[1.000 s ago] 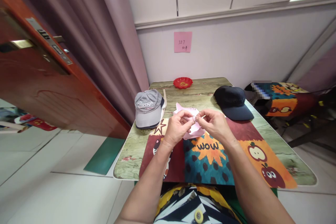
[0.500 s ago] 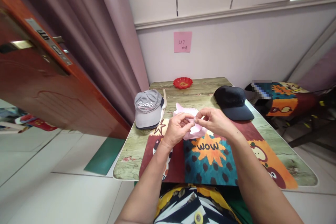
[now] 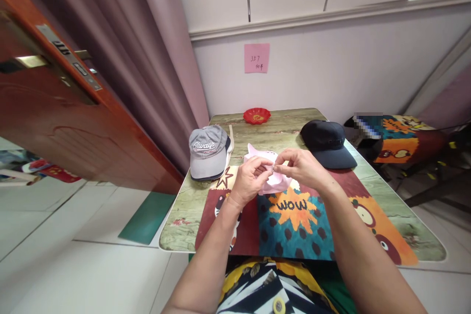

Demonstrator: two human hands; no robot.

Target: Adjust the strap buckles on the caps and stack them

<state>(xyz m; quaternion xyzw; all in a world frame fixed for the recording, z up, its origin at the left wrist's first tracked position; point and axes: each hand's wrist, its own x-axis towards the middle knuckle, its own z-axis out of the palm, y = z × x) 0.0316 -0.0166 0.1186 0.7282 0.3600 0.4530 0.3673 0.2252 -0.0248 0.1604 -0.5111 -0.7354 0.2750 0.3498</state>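
A pale pink cap [image 3: 274, 186] with a pointed, ear-like tip lies on the patterned mat, partly covered by my hands. My left hand [image 3: 252, 181] is closed over its left side, thumb and fingertips pinched on a thin part of it. From the right, my right hand [image 3: 298, 169] pinches the same spot, its fingertips meeting those of the left. The small piece between the fingers is too fine to make out. To the left sits a grey cap [image 3: 208, 152] with "Always" lettering, over a darker brim. On the right rests a black cap [image 3: 327, 142].
A red scalloped dish [image 3: 256, 116] stands at the far edge of the wood-patterned table [image 3: 180, 223]. The colourful mat [image 3: 294, 240] covers the near part. A wooden door [image 3: 91, 142] and curtain flank the left; a second table [image 3: 401, 132] is at the right.
Both hands stay pinched at the same place on the pink cap. The right fingers have shifted very slightly; the caps on either side have not moved.
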